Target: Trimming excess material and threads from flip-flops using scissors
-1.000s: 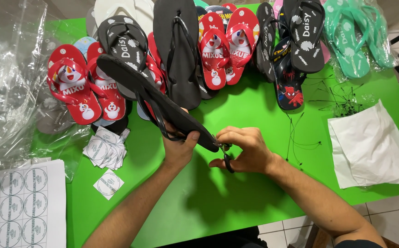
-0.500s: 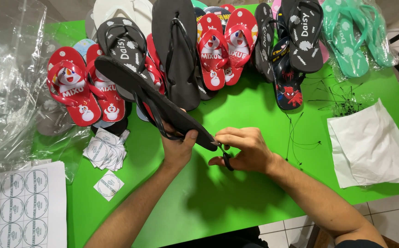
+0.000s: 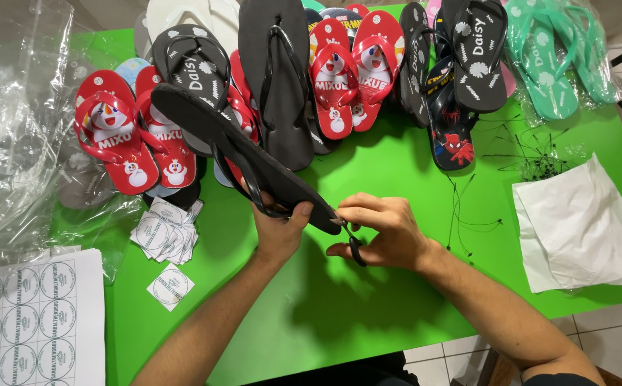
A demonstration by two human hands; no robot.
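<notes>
Green table (image 3: 368, 314) — bagged teal sandals (image 3: 550, 57)

Bright, sharp; soft shadows underneath hands

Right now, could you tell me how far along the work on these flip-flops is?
Done: cannot tell; none shows a finished mark. In hand: left hand holds a black flip-flop; right hand works scissors at its heel. Left: cut round labels and black ties lie unused.
</notes>
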